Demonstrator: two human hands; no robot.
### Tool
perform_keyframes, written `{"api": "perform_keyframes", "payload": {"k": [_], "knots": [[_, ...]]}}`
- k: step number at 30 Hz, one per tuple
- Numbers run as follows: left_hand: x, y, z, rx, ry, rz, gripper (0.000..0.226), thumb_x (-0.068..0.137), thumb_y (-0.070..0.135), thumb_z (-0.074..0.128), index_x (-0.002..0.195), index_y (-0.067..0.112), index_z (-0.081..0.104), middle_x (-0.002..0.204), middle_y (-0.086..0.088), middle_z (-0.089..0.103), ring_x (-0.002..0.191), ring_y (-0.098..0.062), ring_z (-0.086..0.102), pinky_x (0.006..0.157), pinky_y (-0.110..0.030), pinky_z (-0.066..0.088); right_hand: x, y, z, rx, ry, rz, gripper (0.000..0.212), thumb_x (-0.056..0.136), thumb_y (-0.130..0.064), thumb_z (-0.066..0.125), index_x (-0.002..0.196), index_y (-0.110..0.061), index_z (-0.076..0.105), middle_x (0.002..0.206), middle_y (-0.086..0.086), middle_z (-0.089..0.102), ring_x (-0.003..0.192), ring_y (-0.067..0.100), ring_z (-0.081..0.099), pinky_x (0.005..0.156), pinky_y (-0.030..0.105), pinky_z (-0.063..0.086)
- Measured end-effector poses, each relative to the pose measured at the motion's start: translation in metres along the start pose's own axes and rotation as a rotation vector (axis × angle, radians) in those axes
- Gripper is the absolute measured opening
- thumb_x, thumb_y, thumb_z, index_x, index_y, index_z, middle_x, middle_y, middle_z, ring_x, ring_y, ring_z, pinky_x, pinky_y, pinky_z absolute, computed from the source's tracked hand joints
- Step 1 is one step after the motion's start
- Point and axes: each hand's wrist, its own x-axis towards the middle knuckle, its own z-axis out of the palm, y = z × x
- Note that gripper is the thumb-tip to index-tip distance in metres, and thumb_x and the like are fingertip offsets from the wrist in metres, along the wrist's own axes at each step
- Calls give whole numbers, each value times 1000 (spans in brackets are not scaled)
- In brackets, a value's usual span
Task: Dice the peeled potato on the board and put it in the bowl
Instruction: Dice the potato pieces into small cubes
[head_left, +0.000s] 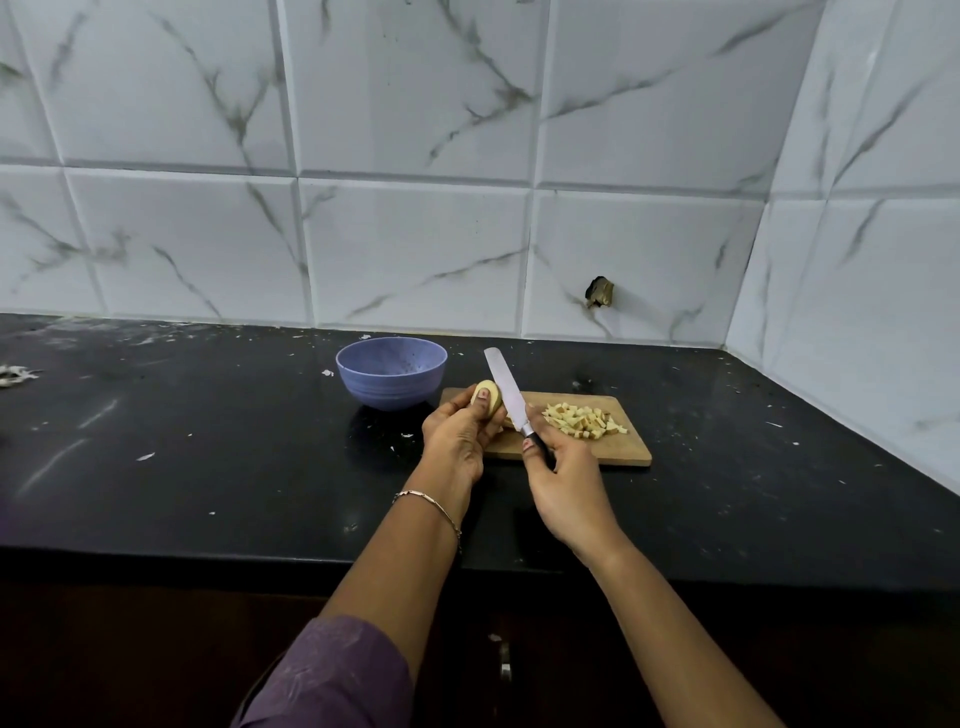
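My left hand (457, 441) grips a pale peeled potato piece (488, 397) and holds it up over the left end of the wooden cutting board (623, 452). My right hand (563, 480) holds a knife (504, 387) by its black handle, the blade pointing up and away beside the potato. A heap of diced potato (584, 421) lies on the right half of the board. The blue bowl (390, 371) stands just left of and behind the board; nothing shows inside it.
The black counter (208, 441) is speckled with white scraps. A white marble-tile wall runs behind and along the right side. The counter's front edge lies close below my forearms. A small object sits at the far left edge.
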Motion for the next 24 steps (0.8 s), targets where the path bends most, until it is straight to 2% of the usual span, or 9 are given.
{"api": "perform_keyframes", "payload": {"k": [3,6,8,11,14,16,18,20,24], "knots": [[-1,0,1,14,-20,-6,25,91,-6,61,116,-11,61,86,-14,66,74,-24,66,58,-26,60,1,1,-1,34,5,5,44,102,-19,50,146,-26,46,133,-22,52,91,-8,54,74,0,38],[-2,3,2,38,-55,-21,24,91,-5,61,114,-12,60,88,-16,65,75,-24,66,58,-26,60,2,1,-2,80,13,12,45,103,-17,51,146,-26,45,130,-27,48,104,-8,56,72,-2,38],[-3,2,2,57,-79,-32,16,91,-6,60,107,-10,62,91,-18,66,77,-25,66,58,-26,60,4,2,-3,94,18,13,45,103,-18,50,146,-27,45,139,-23,48,107,-12,53,73,-2,38],[-8,2,2,91,-106,-42,6,90,-8,60,93,-4,64,91,-18,67,77,-26,67,57,-26,60,8,3,-3,90,33,9,44,103,-20,50,146,-29,46,146,-15,49,115,-8,46,78,2,35],[-10,0,1,121,-134,-46,8,90,-9,60,97,-8,64,92,-18,67,80,-27,67,57,-27,61,10,4,-4,88,46,8,44,102,-19,50,146,-27,47,146,-15,48,130,1,44,90,8,33],[-10,0,0,131,-136,-39,15,91,-9,60,105,-12,62,93,-18,66,81,-27,67,58,-28,61,9,4,-4,87,42,10,44,103,-20,50,146,-27,47,146,-14,49,132,3,44,95,11,33],[-10,-1,0,132,-130,-28,19,91,-8,60,109,-13,61,93,-18,66,81,-26,67,60,-29,61,8,4,-6,72,32,10,44,103,-21,51,146,-27,46,146,-13,49,127,0,46,94,11,33],[-10,0,0,127,-121,-17,19,91,-7,60,110,-12,62,91,-17,67,80,-25,67,58,-28,61,6,4,-6,46,4,0,44,103,-22,51,146,-28,45,145,-15,49,115,-8,44,85,5,33],[-7,-1,1,125,-120,-13,7,91,-5,61,97,-6,64,89,-15,67,79,-23,66,54,-25,59,2,6,-6,45,-17,-18,44,103,-21,51,146,-28,46,143,-17,50,111,-12,45,84,3,32]]}}
